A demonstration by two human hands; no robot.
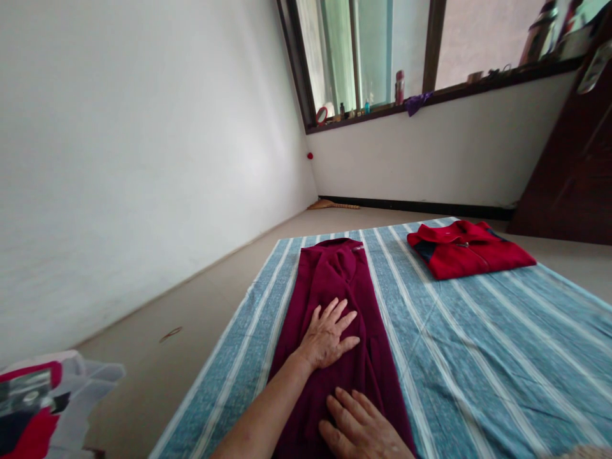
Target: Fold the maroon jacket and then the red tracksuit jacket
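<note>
A maroon long garment [329,274] lies lengthwise on the blue striped bed sheet [459,357], its sides folded in to a narrow strip. My left hand [329,335] rests flat on its middle, fingers spread. Closer to me, my right hand [361,426] also lies palm down on the cloth, fingers stretched out and slightly apart. Neither hand grips the fabric. The near end of the garment runs out of view at the bottom. To the right sits a folded red jacket [471,248] with dark patches and a zip.
A clear plastic bin [90,389] with clothes in it stands on the floor at lower left. White walls border the left and back. Bottles and a pink flask [400,88] line the window sill. A dark wooden door [567,159] is at right; a broom [329,204] lies in the corner.
</note>
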